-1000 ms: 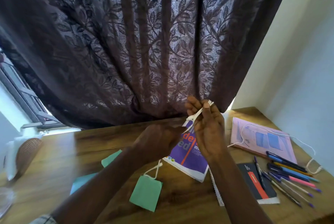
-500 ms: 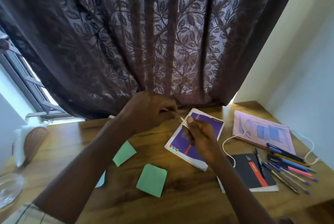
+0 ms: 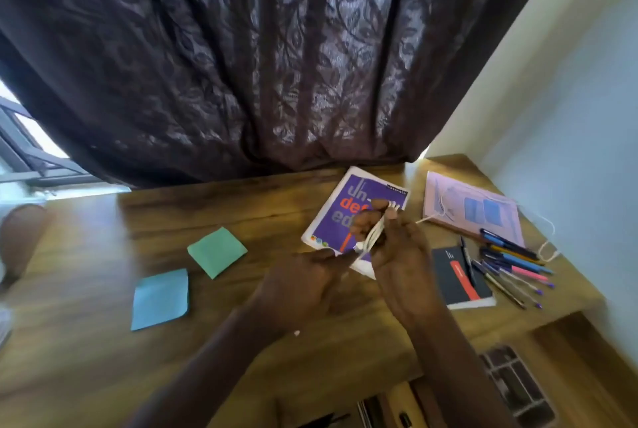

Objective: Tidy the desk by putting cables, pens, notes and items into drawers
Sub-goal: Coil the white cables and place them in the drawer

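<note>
My right hand [image 3: 393,248] grips a coiled bundle of white cable [image 3: 374,236] above a purple book [image 3: 345,206]. The cable's free end runs right across a pink notebook [image 3: 459,206] toward the wall. My left hand [image 3: 303,286] sits just left of the coil, fingertips at its lower end, pinching the cable there. A green note [image 3: 217,251] and a blue note [image 3: 160,298] lie on the wooden desk [image 3: 86,341] to the left. Several pens [image 3: 511,262] lie beside a black notebook [image 3: 457,277] at the right.
A dark patterned curtain [image 3: 259,65] hangs behind the desk. A pale wall [image 3: 569,117] bounds the right side. Below the desk's front right, an open drawer [image 3: 518,382] shows a divided tray. A brown woven object [image 3: 20,234] stands at the far left.
The view tipped downward. My hands came lower and nearer, and the cable is now wound into loops in my right hand; less loose cable lies on the desk.
</note>
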